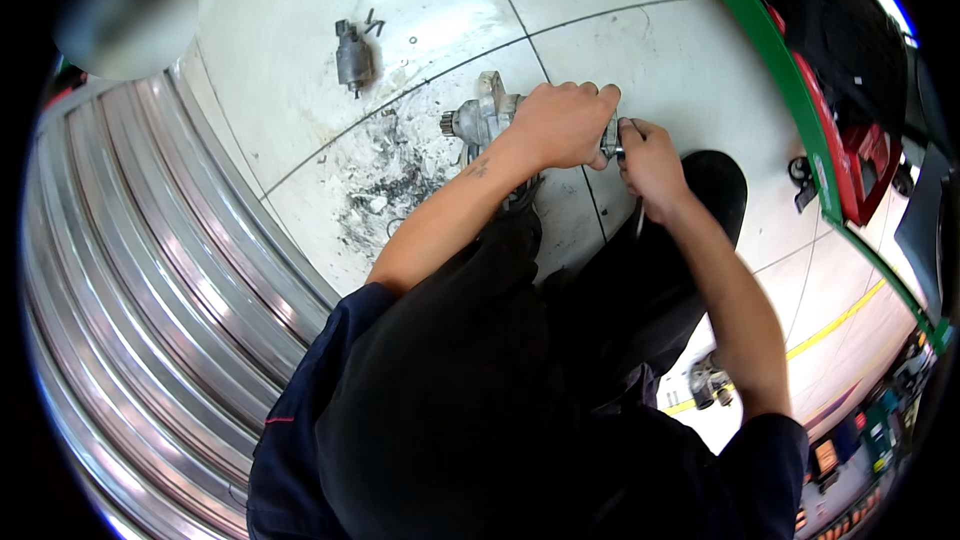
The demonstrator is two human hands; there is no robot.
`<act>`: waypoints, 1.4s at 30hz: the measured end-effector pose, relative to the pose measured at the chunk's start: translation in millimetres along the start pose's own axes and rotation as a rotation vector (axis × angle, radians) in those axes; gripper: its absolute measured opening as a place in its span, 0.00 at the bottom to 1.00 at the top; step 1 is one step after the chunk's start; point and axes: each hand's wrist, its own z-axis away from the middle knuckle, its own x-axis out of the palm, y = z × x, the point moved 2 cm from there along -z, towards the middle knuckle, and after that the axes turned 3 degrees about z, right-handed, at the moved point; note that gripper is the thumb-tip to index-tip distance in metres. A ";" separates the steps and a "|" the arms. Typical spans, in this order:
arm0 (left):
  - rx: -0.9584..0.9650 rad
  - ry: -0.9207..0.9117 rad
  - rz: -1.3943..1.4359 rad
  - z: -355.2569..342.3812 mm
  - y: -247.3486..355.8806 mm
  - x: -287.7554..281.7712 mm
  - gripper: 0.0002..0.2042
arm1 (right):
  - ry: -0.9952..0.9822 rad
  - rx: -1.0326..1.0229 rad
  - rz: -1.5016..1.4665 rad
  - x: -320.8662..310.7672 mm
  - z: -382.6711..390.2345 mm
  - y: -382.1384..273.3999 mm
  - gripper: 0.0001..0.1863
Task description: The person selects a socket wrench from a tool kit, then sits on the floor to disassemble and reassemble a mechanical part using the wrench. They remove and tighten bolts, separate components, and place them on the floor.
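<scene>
My left hand (565, 125) is closed over a grey cast-metal housing (488, 110) with a toothed gear on its left end, resting low above the floor near my knees. My right hand (650, 165) grips a metal tool (638, 225), likely a wrench, at the housing's right end; its handle sticks out below my fingers. Beyond them a grey cylindrical part (352, 60) lies on the tiles, beside small bolts (372, 25) and washers (412, 40). Dark grime and flakes (390, 185) spread left of the housing.
A ribbed metal shutter (150, 270) lines the left. A green rail (760, 40) and red wheeled equipment (860, 170) stand at the right. Another metal part (705, 380) sits by a yellow floor line (835, 325). Toolboxes and loose items (875, 430) crowd the lower right.
</scene>
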 end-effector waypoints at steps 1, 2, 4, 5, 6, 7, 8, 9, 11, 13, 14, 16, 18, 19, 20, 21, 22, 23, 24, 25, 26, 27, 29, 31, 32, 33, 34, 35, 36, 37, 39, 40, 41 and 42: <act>0.001 -0.015 0.002 -0.9 2.9 1.3 0.33 | -0.057 0.060 0.003 -5.2 0.2 -1.2 0.16; 0.000 -0.029 0.000 -3.2 4.6 2.3 0.33 | 0.068 -0.134 0.101 -5.2 0.9 2.6 0.15; 0.073 -0.047 -0.005 -10.0 3.7 1.0 0.32 | 0.326 -0.500 0.315 2.1 2.7 16.6 0.13; 0.134 -0.065 0.004 -9.0 -0.6 1.7 0.31 | 0.307 -0.656 0.475 1.6 12.0 24.6 0.08; 0.194 -0.083 0.016 -11.3 -5.1 1.4 0.31 | 0.309 -1.051 0.656 -7.0 8.4 27.2 0.11; 0.229 -0.078 0.015 -11.8 -10.4 5.3 0.32 | 0.284 -1.362 0.823 -13.6 -1.3 26.9 0.15; 0.263 -0.069 0.010 -16.2 -18.0 2.3 0.33 | 0.327 -1.415 0.950 -12.1 -4.4 16.4 0.16; 0.250 -0.179 0.023 -29.2 -22.4 -1.8 0.36 | 0.364 -1.350 0.885 -15.7 -17.4 14.7 0.17; 0.235 -0.364 0.249 -65.9 -35.7 -25.2 0.32 | 0.399 -1.140 0.817 -18.0 -56.0 0.8 0.17; 0.196 -0.406 0.555 -74.3 -45.7 -39.2 0.26 | 0.371 -1.259 0.514 -20.7 -81.0 -24.6 0.11; 0.147 -0.377 0.646 -69.2 -52.7 -45.2 0.24 | 0.358 -1.381 0.343 -21.6 -68.7 -59.6 0.08; 0.132 -0.329 0.722 -73.3 -50.0 -45.7 0.18 | 0.347 -1.282 0.337 -21.1 -57.4 -61.5 0.08; 0.139 -0.400 0.703 -78.5 -55.6 -51.6 0.16 | 0.273 -1.341 0.371 -17.4 -59.1 -68.0 0.08; 0.124 -0.410 0.737 -73.3 -60.9 -50.5 0.16 | 0.221 -1.432 0.424 -18.5 -64.9 -71.4 0.08; 0.142 -0.425 0.763 -77.0 -59.0 -50.6 0.16 | 0.197 -1.519 0.497 -28.7 -63.4 -78.5 0.08; 0.160 -0.439 0.790 -80.0 -57.7 -50.1 0.16 | 0.086 -1.586 0.556 -37.4 -60.8 -85.3 0.07; 0.152 -0.454 0.811 -82.7 -60.1 -47.7 0.17 | 0.095 -1.579 0.565 -38.9 -64.1 -86.0 0.06; 0.145 -0.468 0.833 -87.4 -63.9 -44.9 0.17 | 0.104 -1.572 0.574 -39.4 -66.9 -87.1 0.06; 0.139 -0.483 0.855 -90.2 -67.0 -42.8 0.17 | 0.114 -1.564 0.585 -39.0 -69.5 -87.8 0.06; 0.164 -0.451 0.890 -91.1 -70.1 -41.2 0.16 | 0.087 -1.453 0.513 -37.1 -73.5 -87.9 0.06; 0.153 -0.475 0.821 -95.1 -73.9 -42.7 0.17 | 0.133 -1.392 0.472 -33.9 -74.5 -89.6 0.06; 0.140 -0.498 0.751 -99.6 -77.8 -44.6 0.17 | 0.178 -1.330 0.430 -29.1 -72.8 -89.3 0.06; 0.143 -0.488 0.707 -100.8 -79.1 -43.6 0.18 | 0.266 -1.247 0.377 -24.2 -69.8 -88.8 0.08; 0.176 -0.400 0.754 -98.7 -77.2 -42.7 0.19 | 0.302 -1.216 0.398 -22.6 -73.1 -92.5 0.09; 0.173 -0.396 0.743 -98.7 -77.9 -42.7 0.19 | 0.322 -1.200 0.410 -21.9 -75.1 -93.1 0.10; 0.170 -0.391 0.733 -98.4 -79.8 -43.7 0.20 | 0.340 -1.173 0.421 -20.6 -78.9 -92.6 0.11; 0.168 -0.383 0.721 -98.9 -78.9 -45.9 0.21 | 0.359 -1.151 0.435 -20.3 -84.1 -93.5 0.11; 0.162 -0.368 0.712 -99.0 -77.0 -47.2 0.22 | 0.378 -1.127 0.449 -20.4 -87.6 -94.1 0.12; 0.156 -0.353 0.704 -98.0 -74.7 -48.5 0.22 | 0.396 -1.121 0.461 -20.8 -89.2 -94.2 0.13; 0.145 -0.335 0.696 -96.3 -73.3 -49.7 0.23 | 0.408 -1.118 0.469 -20.4 -90.1 -94.8 0.14; 0.138 -0.337 0.717 -97.7 -76.5 -48.0 0.24 | 0.426 -1.123 0.502 -20.1 -95.4 -95.3 0.16; 0.134 -0.340 0.726 -97.6 -76.9 -47.5 0.24 | 0.431 -1.132 0.521 -18.8 -97.1 -97.9 0.17; 0.123 -0.316 0.735 -96.9 -77.2 -47.3 0.24 | 0.437 -1.140 0.540 -18.0 -97.1 -99.6 0.18; 0.112 -0.293 0.745 -95.9 -77.4 -47.1 0.24 | 0.343 -0.971 0.597 -19.2 -101.8 -102.7 0.18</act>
